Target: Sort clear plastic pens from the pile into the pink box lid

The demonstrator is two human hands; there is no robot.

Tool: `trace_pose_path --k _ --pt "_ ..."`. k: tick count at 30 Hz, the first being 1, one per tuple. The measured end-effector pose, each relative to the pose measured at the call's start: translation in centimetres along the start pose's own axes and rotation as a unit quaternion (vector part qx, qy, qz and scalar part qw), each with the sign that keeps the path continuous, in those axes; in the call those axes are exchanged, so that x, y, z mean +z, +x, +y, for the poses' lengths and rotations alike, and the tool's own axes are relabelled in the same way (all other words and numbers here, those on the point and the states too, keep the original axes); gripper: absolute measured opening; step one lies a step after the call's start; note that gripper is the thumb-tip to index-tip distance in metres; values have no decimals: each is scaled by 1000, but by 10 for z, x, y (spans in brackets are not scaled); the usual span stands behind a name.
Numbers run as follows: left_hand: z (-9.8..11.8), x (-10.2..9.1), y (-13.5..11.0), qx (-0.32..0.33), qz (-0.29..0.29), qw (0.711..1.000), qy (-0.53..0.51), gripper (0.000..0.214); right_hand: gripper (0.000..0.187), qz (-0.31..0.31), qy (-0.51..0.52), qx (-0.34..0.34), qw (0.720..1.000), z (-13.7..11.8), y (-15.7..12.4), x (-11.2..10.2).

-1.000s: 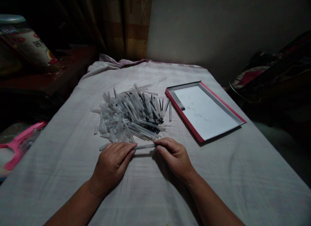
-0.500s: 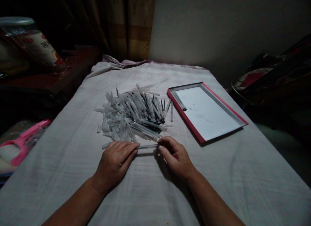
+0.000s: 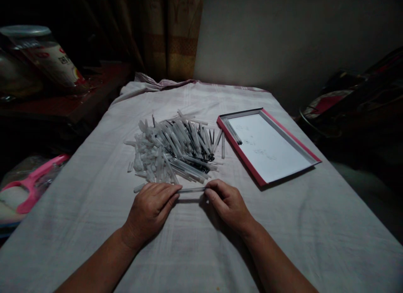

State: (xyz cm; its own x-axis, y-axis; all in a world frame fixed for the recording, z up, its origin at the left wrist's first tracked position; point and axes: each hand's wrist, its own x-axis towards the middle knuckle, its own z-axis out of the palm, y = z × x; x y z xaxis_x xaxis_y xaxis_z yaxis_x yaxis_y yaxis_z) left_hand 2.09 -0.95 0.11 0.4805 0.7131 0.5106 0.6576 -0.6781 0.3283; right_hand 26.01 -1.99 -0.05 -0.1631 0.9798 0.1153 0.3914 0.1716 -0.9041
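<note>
A slim clear pen [image 3: 192, 190] lies level between my hands, just above the cloth. Its left end is pinched by my left hand [image 3: 155, 202], whose fingers cover that tip. At the other end, my right hand [image 3: 227, 202] grips it between thumb and fingers. Beyond my hands spreads a heap of pen parts [image 3: 179, 146]: clear barrels, dark refills and whitish caps. To the right is a shallow red-edged box lid [image 3: 250, 163] lined with white paper [image 3: 270, 146] that bears small scribbles. A few pens [image 3: 232, 131] rest along its left side.
A pale checked cloth [image 3: 189, 251] covers the table. On the left, a dark red side table [image 3: 94, 91] carries a lidded jar [image 3: 53, 60]. A pink-handled object [image 3: 34, 181] sits low at the left edge. Curtain and wall stand behind.
Both hands keep their hold on the pen and have barely moved. The view has shifted very slightly; the heap and the box lid stay as they were.
</note>
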Motion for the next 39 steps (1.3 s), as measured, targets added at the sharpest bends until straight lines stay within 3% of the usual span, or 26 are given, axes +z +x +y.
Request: trace_pose_path --k 20,33,39 --pt "0 0 0 6 7 1000 -4 19 15 -10 -6 -21 1000 2 -1 -1" --pt "-1 1 -2 5 6 1000 -9 20 15 1 -53 -83 995 0 1 -2" --pt "0 0 -1 6 5 1000 -15 20 14 -16 -57 -67 996 -1 0 -1"
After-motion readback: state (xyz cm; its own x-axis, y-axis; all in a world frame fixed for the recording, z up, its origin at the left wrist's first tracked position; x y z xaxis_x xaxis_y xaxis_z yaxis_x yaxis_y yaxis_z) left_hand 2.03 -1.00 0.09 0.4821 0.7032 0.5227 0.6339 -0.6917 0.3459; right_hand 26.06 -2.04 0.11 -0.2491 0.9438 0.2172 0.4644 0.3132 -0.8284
